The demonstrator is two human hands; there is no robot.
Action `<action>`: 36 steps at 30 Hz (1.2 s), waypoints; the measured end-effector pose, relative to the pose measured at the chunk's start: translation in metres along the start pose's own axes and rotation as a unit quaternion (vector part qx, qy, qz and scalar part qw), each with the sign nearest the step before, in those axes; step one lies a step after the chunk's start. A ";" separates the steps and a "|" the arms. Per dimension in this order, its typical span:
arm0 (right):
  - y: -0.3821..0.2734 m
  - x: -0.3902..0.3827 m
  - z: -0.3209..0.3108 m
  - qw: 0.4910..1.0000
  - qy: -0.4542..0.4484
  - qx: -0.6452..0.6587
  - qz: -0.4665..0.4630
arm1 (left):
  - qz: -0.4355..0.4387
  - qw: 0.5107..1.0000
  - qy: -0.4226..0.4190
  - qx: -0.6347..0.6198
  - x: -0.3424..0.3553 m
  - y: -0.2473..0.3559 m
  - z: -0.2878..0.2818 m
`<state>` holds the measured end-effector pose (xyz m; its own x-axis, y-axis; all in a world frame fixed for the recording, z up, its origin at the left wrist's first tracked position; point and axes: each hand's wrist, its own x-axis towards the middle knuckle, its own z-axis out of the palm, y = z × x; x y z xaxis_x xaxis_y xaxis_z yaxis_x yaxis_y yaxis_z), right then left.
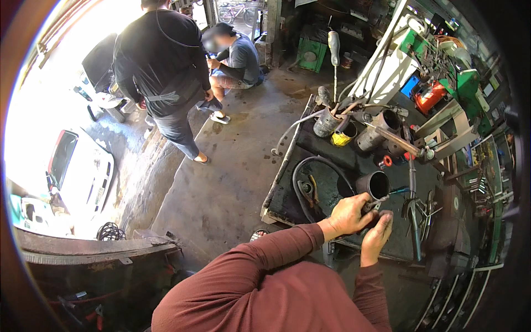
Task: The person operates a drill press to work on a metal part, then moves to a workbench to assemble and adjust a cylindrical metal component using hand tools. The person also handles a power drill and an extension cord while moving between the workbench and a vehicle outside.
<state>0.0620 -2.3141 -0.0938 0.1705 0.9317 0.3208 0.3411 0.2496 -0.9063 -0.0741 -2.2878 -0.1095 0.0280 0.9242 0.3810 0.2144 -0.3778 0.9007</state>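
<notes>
My left hand (348, 214) and my right hand (377, 235) are close together over the near part of a dark, grimy workbench (293, 191). Both have their fingers closed round a small grimy metal part (375, 203), largely hidden by them. Just beyond my fingers is a dark open metal cylinder (370, 187). A black hose (321, 159) loops beside pliers (314, 188) to the left. Long pliers and other hand tools (415, 232) lie at the right.
Metal cans holding tools (325, 124) and a yellow can (342, 139) stand on the bench's back. Cluttered shelving (459, 105) rises at right. A standing person (157, 66) and a seated person (238, 58) are at upper left, near a white car (83, 171). Coiled cable (113, 231) lies at left.
</notes>
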 end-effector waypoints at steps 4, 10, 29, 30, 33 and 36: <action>0.018 0.001 -0.007 0.998 0.000 0.041 0.047 | 0.021 1.000 0.018 0.007 -0.001 0.003 0.009; 0.030 -0.006 -0.011 0.999 0.025 0.020 0.000 | 0.017 1.000 0.002 0.014 -0.004 0.005 0.014; 0.032 -0.006 -0.029 0.978 0.082 0.083 0.171 | 0.008 0.999 -0.037 0.015 0.003 0.006 0.026; 0.032 -0.008 -0.030 0.979 0.084 0.074 0.171 | 0.009 0.999 -0.035 0.016 0.003 0.007 0.026; 0.025 -0.001 -0.024 0.981 0.088 0.042 0.169 | 0.003 0.999 -0.035 0.019 0.007 0.004 0.028; 0.018 0.004 -0.015 0.964 0.113 0.103 0.216 | -0.024 0.998 -0.043 0.030 0.010 0.001 0.026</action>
<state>0.0823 -2.3094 -0.1044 0.4608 0.8848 -0.0685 0.0052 -0.0799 -0.9968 -0.0477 -2.2779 -0.1100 0.0997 0.9432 0.3168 0.2753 -0.3322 0.9022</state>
